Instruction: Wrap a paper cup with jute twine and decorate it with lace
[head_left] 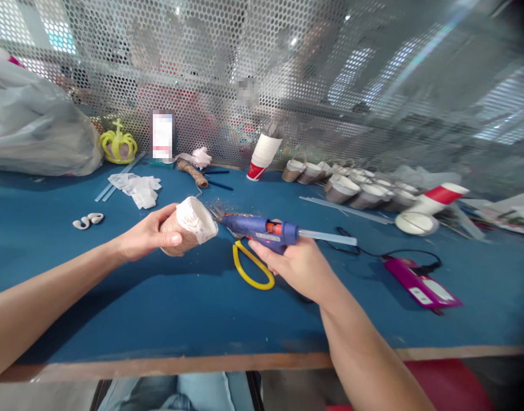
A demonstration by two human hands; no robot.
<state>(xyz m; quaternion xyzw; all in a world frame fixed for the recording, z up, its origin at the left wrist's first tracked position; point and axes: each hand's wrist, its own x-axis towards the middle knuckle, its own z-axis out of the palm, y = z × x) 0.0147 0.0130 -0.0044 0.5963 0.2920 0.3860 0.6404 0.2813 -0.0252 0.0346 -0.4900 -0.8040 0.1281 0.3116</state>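
Tilted above the blue table (168, 319) is a paper cup (186, 231) wrapped in brown twine, with white lace round its rim. My left hand (154, 233) is closed around its base. A blue hot glue gun (257, 227) sits in my right hand (291, 260), its nozzle pointing left, close to the cup's rim; I cannot tell whether they touch. From the gun's back end sticks a clear glue stick (328, 237). Yellow-handled scissors (253, 274) lie beneath the gun, their blades partly hidden by it.
A purple power strip (422, 285) with a black cable lies at right. Along the back stand several twine-wrapped cups (356, 188), a leaning stack of paper cups (264, 157), a twine roll (192, 173) and a phone (162, 136). White lace (137, 188) and a plastic bag (39, 120) are at left.
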